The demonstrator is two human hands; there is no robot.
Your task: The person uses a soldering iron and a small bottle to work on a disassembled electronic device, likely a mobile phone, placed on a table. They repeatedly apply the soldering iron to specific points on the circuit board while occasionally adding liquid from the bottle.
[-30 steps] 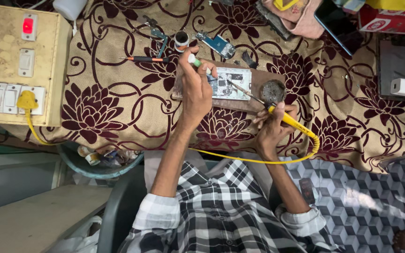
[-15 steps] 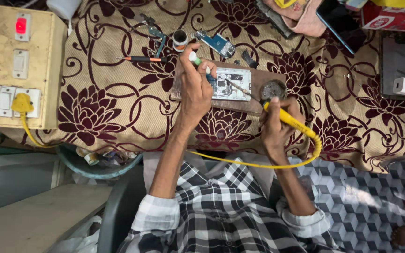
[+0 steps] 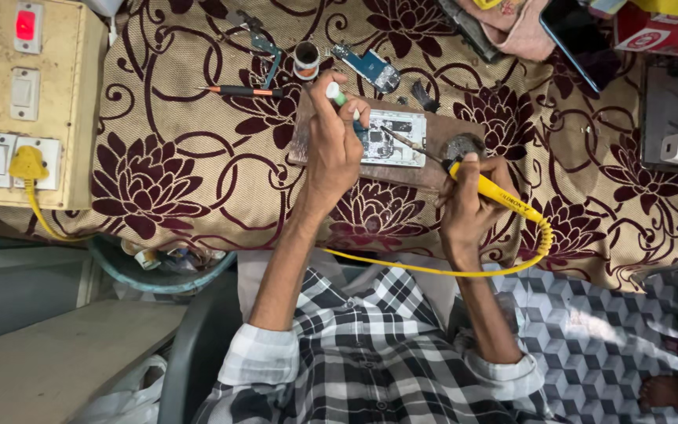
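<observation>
Bare cloth [image 3: 190, 126] left of board [image 3: 433, 177] free, pen [image 3: 241, 92], tape roll [image 3: 306, 60] crowd far edge

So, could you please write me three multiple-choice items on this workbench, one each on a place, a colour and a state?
1. Where does the circuit board lie?
A. On the wooden block
B. On the switch panel
C. On the checked shirt

2. What colour is the handle of the soldering iron?
A. Blue
B. Yellow
C. White

3. What is the right hand doing?
A. Lying flat and empty on the cloth
B. Gripping the soldering iron
C. Pressing a switch

Answers:
1. A, the board rests on the wooden block on the flowered cloth.
2. B, the handle and its cord are yellow.
3. B, its fingers close round the iron, tip aimed at the board, while the left hand holds a small green-and-white stick above the board.
</observation>
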